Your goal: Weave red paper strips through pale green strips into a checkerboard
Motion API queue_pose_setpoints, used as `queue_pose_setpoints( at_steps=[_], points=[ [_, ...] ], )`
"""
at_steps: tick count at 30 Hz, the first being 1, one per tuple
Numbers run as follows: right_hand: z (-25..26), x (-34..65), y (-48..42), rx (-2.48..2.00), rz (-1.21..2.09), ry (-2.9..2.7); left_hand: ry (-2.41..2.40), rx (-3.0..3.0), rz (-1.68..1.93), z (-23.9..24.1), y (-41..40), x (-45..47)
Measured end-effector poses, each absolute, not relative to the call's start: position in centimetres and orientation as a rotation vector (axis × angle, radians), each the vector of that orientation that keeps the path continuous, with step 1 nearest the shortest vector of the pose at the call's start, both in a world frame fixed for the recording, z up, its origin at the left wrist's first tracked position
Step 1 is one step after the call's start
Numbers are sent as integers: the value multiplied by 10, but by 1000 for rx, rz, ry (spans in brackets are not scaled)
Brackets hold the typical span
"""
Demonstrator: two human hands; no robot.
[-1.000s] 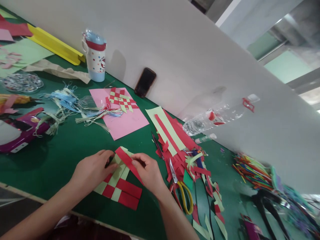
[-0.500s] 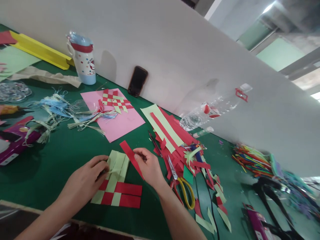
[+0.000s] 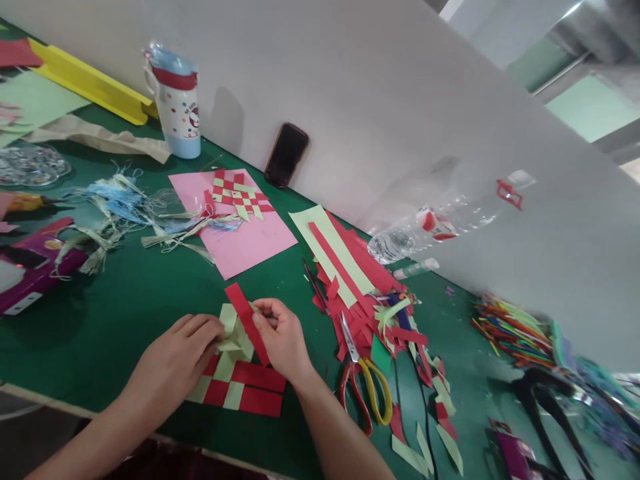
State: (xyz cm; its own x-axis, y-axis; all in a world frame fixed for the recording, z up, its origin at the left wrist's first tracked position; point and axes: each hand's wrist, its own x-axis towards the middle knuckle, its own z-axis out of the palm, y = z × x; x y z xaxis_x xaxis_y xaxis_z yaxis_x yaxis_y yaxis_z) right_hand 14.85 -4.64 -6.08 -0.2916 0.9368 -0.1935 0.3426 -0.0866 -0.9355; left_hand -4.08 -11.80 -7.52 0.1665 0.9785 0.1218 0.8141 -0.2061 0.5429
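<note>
A weave of pale green and red paper strips (image 3: 260, 400) lies on the green table near its front edge. My left hand (image 3: 177, 357) is closed at the weave's left side, pinching a pale green paper strip (image 3: 231, 345) that is lifted and bent. Between the thumb and fingers of my right hand (image 3: 283, 340) is a loose red paper strip (image 3: 243, 313). It slants over the upright green strips, above the woven red rows. The left fingertips are partly hidden behind the hand.
Scissors (image 3: 361, 380) with red and yellow handles lie right of my right hand, beside red paper scraps (image 3: 357, 327). Behind are a pink sheet (image 3: 240, 247) with a small woven piece, a phone (image 3: 287, 155) against the wall, a flask (image 3: 175, 103) and a plastic bottle (image 3: 435, 223).
My right hand has moved left, bringing the red strip over the green strips. My left hand has the green strip bent up further. The view has shifted slightly.
</note>
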Motion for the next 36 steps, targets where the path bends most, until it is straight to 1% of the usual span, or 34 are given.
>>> queue_pose_setpoints(
  at_steps=[4,11,17,20,25,31,36],
  points=[
    [-64,149,-46,-1404,1368,-1617,1757,2141,649,-77,-125,-39],
    [-63,148,-46,-1391,1390,-1597,1667,2398,945,-80,-137,-40],
    [-39,159,-40,-1398,1662,-1435,1648,2412,913,-82,-141,-43],
    [-31,170,-37,-1464,1683,-1457,1661,2384,901,-86,-143,-43],
    [-32,176,-35,-1567,1693,-1509,1665,2337,885,-92,-146,-45],
    [-30,172,-34,-1565,1752,-1479,1633,2351,934,-93,-146,-45],
    [-26,171,-32,-1579,1737,-1496,1646,2302,863,-95,-147,-44]
  ],
)
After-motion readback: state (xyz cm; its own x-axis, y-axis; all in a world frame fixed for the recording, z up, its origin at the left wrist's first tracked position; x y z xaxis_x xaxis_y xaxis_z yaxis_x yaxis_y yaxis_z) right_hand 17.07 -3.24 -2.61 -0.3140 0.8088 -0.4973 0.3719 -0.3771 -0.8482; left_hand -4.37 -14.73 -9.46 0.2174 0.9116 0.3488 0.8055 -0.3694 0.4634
